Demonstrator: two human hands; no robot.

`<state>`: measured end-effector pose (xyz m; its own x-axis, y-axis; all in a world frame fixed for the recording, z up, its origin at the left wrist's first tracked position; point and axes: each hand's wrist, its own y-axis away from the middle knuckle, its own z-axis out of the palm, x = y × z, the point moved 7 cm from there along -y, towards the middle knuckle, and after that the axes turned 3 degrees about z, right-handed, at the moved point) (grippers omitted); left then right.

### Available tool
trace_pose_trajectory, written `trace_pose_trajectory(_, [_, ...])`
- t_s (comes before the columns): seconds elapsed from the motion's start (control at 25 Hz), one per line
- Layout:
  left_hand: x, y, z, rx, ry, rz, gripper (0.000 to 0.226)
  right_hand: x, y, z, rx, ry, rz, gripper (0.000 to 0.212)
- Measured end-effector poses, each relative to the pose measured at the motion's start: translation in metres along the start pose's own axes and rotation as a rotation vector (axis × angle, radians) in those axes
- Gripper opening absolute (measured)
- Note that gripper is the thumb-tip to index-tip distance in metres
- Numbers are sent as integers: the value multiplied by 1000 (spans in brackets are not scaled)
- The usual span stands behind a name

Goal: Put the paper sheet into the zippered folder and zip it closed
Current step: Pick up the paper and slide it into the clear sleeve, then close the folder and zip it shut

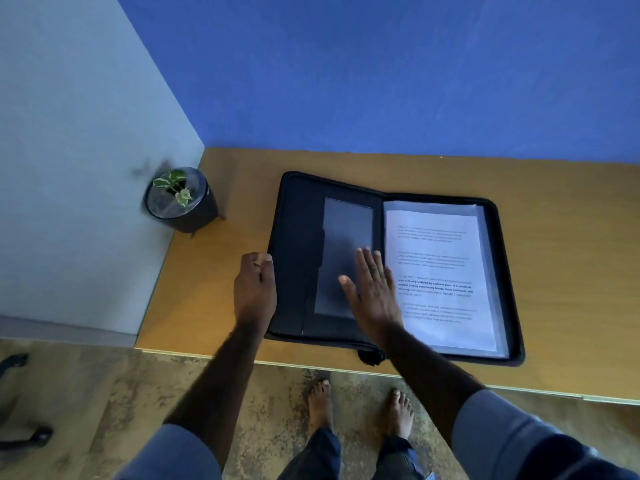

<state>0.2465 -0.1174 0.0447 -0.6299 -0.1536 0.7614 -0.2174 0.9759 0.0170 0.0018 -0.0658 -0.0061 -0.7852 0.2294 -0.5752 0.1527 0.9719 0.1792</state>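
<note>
Fingers of our left hand point(254, 289) are curled at the left outer edge of the black fabric zippered folder point(298, 258), apparently pinching the cover's rim, though we cannot see the thumb side well enough to be sure. Our right hand point(372, 292) is spread flat, fingers apart and holding nothing, over the spine and the grey inner pocket panel point(341, 237) of the left half; whether the palm presses or hovers we cannot tell.

Our white printed paper sheet point(440, 271) already lies in the right half of the folder, on top of clear plastic sleeves whose edges show around it. We judge the sheet light, limp and easily creased, so it should stay flat and square while the cover comes over. We expect the cover to be stiffish but padded, hinging along the spine; its outer left edge is the natural grip for folding.

A dark zipper pull point(370, 356) hangs at the near edge by the spine, over the front of the brown wooden table point(554, 237). We judge it small and floppy, best pinched between thumb and forefinger.
</note>
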Motion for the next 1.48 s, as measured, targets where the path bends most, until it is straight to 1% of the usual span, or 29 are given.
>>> trace_pose_trajectory(0.08, [21, 2, -4, -74, 141, 8, 43, -21, -4, 1, -34, -63, -17, 89])
trace_pose_trajectory(0.12, [30, 4, -4, -132, 230, -22, 52, -30, -6, -1, -49, -87, -28, 90])
trace_pose_trajectory(0.2, [50, 13, -4, -263, 429, -141, 72, -49, -7, -6, -70, -134, -49, 89])
trace_pose_trajectory(0.24, [64, 20, -2, -366, 538, -180, 80, -57, -6, -11, -76, -161, -56, 87])
trace_pose_trajectory(0.32, [100, 39, 5, -565, 719, -157, 83, -69, -5, -25, -72, -224, -62, 84])
trace_pose_trajectory(0.36, [115, 50, 8, -614, 760, -142, 84, -74, -4, -34, -61, -263, -68, 82])
trace_pose_trajectory(0.48, [150, 80, 23, -624, 742, -94, 100, -79, 2, -73, -18, -441, -80, 74])
trace_pose_trajectory(0.56, [170, 99, 39, -613, 752, -17, 99, -72, 8, -102, -14, -595, -74, 68])
trace_pose_trajectory(0.64, [188, 116, 60, -605, 772, 82, 91, -60, 17, -130, -37, -765, -69, 65])
trace_pose_trajectory(0.72, [198, 137, 91, -648, 755, 171, 83, -41, 26, -158, -90, -869, -49, 64])
trace_pose_trajectory(0.8, [192, 156, 123, -683, 673, 238, 83, -15, 33, -183, -119, -878, -13, 58])
trace_pose_trajectory(0.88, [166, 164, 153, -671, 465, 206, 93, 15, 39, -211, -40, -802, 6, 50])
trace_pose_trajectory(0.96, [130, 162, 174, -654, 189, 120, 86, 46, 42, -231, 37, -702, 32, 45])
trace_pose_trajectory(1.04, [104, 159, 187, -692, -70, 127, 84, 76, 46, -242, 83, -615, 95, 43])
trace_pose_trajectory(1.08, [99, 159, 193, -714, -130, 145, 85, 94, 48, -244, 104, -586, 139, 42])
trace_pose_trajectory(1.24, [93, 155, 200, -681, -247, 173, 80, 158, 53, -228, 133, -518, 374, 37])
trace_pose_trajectory(1.28, [92, 155, 201, -668, -281, 158, 83, 173, 55, -220, 130, -512, 434, 37])
trace_pose_trajectory(1.36, [91, 153, 201, -643, -285, 92, 90, 195, 60, -203, 109, -481, 524, 45])
trace_pose_trajectory(1.4, [91, 152, 202, -623, -268, 60, 91, 205, 61, -195, 96, -448, 561, 49])
trace_pose_trajectory(1.48, [88, 150, 203, -583, -242, 11, 91, 225, 64, -182, 60, -334, 624, 49])
